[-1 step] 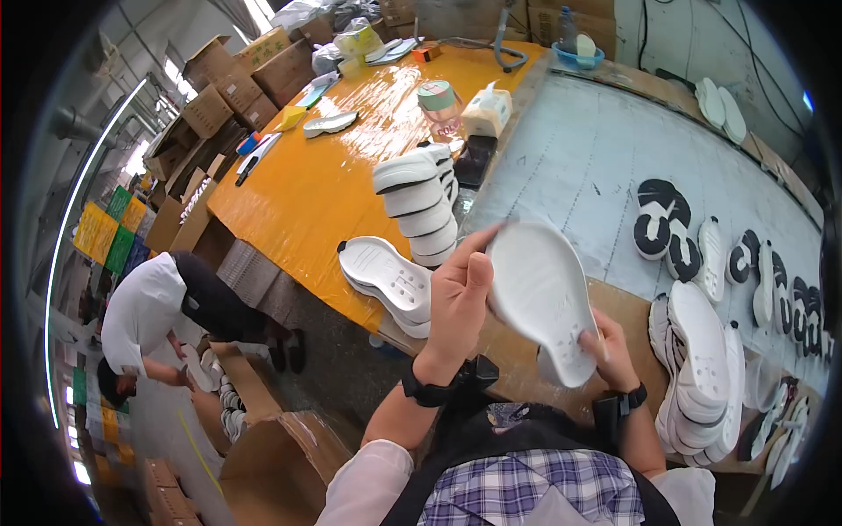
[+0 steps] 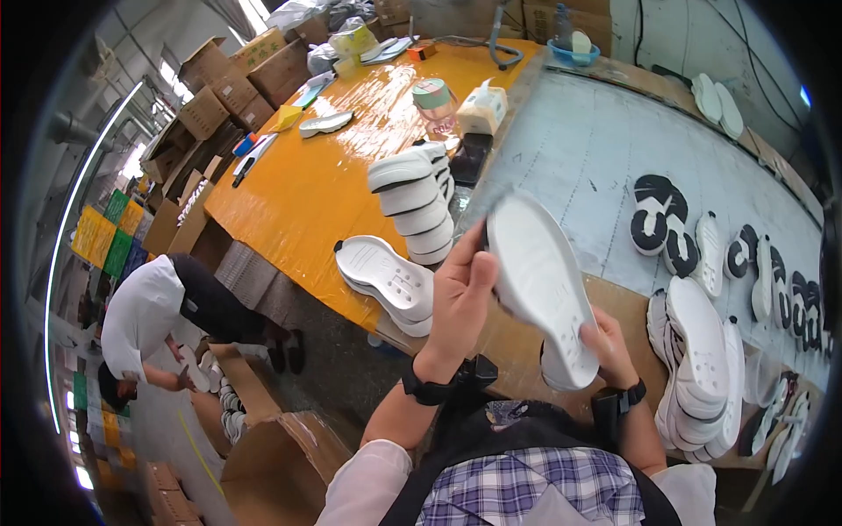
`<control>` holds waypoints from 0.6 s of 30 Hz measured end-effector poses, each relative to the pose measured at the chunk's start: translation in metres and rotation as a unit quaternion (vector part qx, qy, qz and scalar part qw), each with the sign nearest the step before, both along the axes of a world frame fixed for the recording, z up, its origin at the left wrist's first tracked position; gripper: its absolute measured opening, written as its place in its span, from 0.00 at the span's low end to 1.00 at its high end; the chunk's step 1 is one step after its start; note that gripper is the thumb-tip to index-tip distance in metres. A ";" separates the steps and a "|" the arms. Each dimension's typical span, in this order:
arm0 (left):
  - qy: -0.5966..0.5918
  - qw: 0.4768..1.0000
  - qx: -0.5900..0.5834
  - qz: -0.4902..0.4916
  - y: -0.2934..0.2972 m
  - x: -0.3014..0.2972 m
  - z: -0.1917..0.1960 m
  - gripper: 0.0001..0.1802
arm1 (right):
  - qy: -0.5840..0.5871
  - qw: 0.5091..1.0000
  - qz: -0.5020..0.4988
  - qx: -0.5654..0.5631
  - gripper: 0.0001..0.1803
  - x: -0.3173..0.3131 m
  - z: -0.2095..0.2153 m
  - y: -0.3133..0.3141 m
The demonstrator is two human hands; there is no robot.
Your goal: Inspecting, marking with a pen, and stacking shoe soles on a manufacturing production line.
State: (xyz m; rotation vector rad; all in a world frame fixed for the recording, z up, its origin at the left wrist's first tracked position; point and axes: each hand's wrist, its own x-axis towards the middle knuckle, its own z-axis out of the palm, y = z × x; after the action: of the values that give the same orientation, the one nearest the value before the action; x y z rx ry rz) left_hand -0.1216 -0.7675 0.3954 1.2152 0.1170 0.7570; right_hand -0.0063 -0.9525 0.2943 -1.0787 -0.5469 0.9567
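Observation:
Between my two hands is a white shoe sole (image 2: 539,263), held tilted with its hollow inner face toward me. My left hand (image 2: 460,302) grips its wider end along the left edge, thumb up. Around the narrower end, near a group of small holes, close the fingers of my right hand (image 2: 607,346). Just left of my left hand, a few white soles (image 2: 390,276) lie stacked on the orange table, with a taller stack of white soles (image 2: 412,197) behind them. Beside my right forearm stands another pile of white soles (image 2: 699,351).
Black-and-white soles (image 2: 664,223) are lined up on the grey-blue tabletop (image 2: 570,149) at the right. A jar with a green lid (image 2: 434,101) and a tissue pack (image 2: 482,107) stand on the orange table (image 2: 272,202). At lower left, a person (image 2: 145,311) bends over a cardboard box (image 2: 250,381).
The sole in my hands has turned slightly, so its inner face looks narrower and more of its edge shows. Both hands keep their hold.

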 end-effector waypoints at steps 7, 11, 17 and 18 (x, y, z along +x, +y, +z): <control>0.072 0.978 -0.196 -0.021 -0.031 0.014 -0.058 0.23 | -0.346 0.933 -0.100 0.026 0.37 -0.017 0.046 0.016; 0.133 0.897 -0.353 -0.229 -0.010 0.010 -0.096 0.21 | -0.314 0.949 0.002 0.023 0.52 -0.024 0.051 0.017; 0.125 0.866 -0.447 -0.183 -0.001 0.016 -0.135 0.21 | -0.204 0.974 -0.024 -0.098 0.30 0.020 0.014 0.035; 0.163 0.881 -0.425 -0.130 -0.003 0.017 -0.139 0.20 | -0.296 0.939 -0.119 -0.132 0.27 0.042 0.007 0.039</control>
State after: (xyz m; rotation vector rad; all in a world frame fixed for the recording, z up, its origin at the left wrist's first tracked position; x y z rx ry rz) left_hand -0.1048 -0.7704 0.2564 0.4792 0.5012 0.1920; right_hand 0.0362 -0.9137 0.3010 -1.6536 -0.7679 0.4866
